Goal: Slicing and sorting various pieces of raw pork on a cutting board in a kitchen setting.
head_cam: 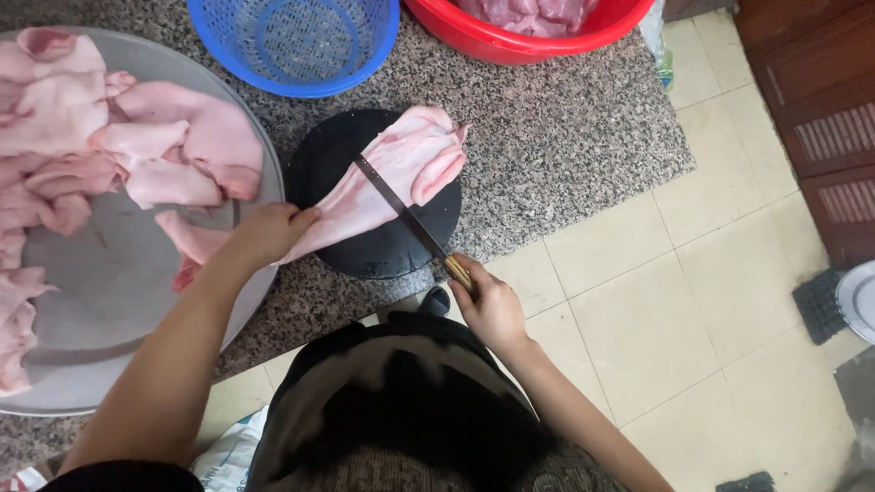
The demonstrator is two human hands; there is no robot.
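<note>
1. Your left hand (264, 232) is closed on the near end of the long pale pink slab of raw meat (383, 178), pinning it at the left edge of the round black chopping board (365, 246). The slab runs diagonally across the board, its far end folded near the board's upper right rim.
2. Your right hand (488, 305) is wrapped around the yellowish handle of the thin dark-bladed knife (401, 210), just off the board's lower right edge. The blade lies across the slab's middle.
3. Risk: the meat looks slick. If your left grip slides toward the blade, your fingers could meet the edge; keep them well back on the slab.
4. Risk: the board sits close to the front edge of the speckled granite slab (565, 137). A hard pull on the knife could shift it toward you.
5. Left of the board, the wide grey metal tray (118, 282) holds more pink pieces, one touching your left wrist. Beyond the board stand a blue plastic mesh basket (296, 41) and a red plastic basin (510, 41) with meat in it.
6. Packaging: a white printed bag (228, 456) lies on the floor, below and left of the board; its print is too small to make out.
</note>
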